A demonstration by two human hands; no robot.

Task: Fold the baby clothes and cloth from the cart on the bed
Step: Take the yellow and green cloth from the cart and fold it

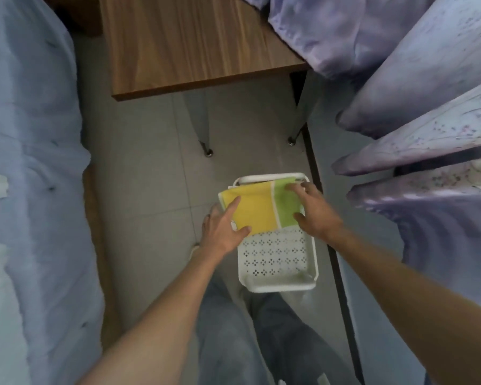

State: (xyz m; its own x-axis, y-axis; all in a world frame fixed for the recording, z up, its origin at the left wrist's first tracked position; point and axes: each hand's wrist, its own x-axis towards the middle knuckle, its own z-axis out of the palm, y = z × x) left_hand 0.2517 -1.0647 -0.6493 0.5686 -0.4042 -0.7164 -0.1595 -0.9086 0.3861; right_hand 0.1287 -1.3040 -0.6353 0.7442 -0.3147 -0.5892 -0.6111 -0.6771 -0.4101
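A folded yellow and green cloth (257, 208) lies across the far half of a white perforated cart tray (278, 262) on the floor. My left hand (222, 227) grips the cloth's left yellow edge, thumb on top. At the green right edge, my right hand (313, 208) holds the cloth with its fingers spread over it. A bit of white fabric shows under the cloth at its near left corner. The near half of the tray holds nothing.
A bed with a light blue sheet (31, 162) runs along the left. A wooden table (189, 43) on metal legs stands ahead. Purple floral bedding (417, 87) hangs at the right. My jeans-clad legs (233, 334) stand on grey floor tiles below.
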